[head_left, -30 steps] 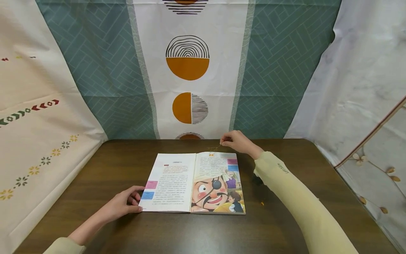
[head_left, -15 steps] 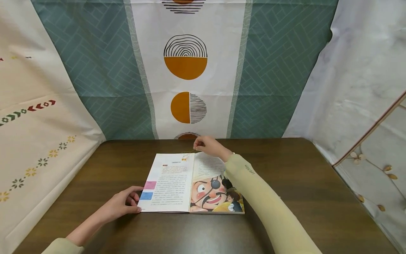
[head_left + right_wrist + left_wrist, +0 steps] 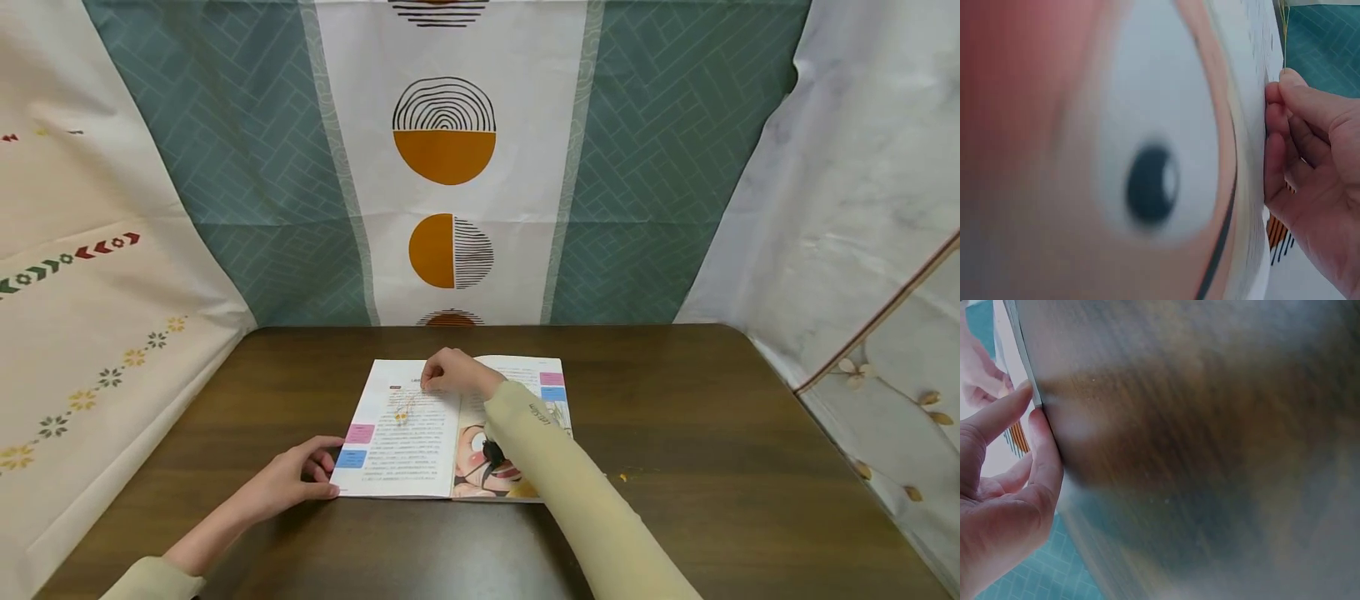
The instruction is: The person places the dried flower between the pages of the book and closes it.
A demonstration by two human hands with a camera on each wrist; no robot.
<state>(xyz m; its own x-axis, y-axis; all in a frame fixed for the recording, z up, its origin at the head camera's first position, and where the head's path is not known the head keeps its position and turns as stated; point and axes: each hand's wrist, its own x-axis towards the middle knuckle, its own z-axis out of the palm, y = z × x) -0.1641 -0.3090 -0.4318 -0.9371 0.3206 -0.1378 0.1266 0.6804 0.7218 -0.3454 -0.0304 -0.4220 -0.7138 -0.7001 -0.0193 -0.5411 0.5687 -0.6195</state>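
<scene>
An open picture book [image 3: 408,454] lies flat on the brown table, text on the left page and a cartoon pirate [image 3: 472,454] on the right one. My left hand [image 3: 288,479] holds the book's near left corner, thumb and fingers at its edge, close up in the left wrist view. Over the left page my right hand [image 3: 452,372] pinches a thin stem between thumb and forefinger. From it hangs a dried flower sprig [image 3: 402,414] with small yellow-orange heads. My right sleeve [image 3: 570,467] hides part of the right page.
A small yellow-orange bit [image 3: 623,477] with a fine stem lies on the table [image 3: 675,400] to the right of the book. Behind the table hangs a patterned curtain [image 3: 637,167], with light cloths on both sides.
My right hand has moved left and nearer with the sprig, from the book's far right edge to over the left page. My left hand has stayed at the corner.
</scene>
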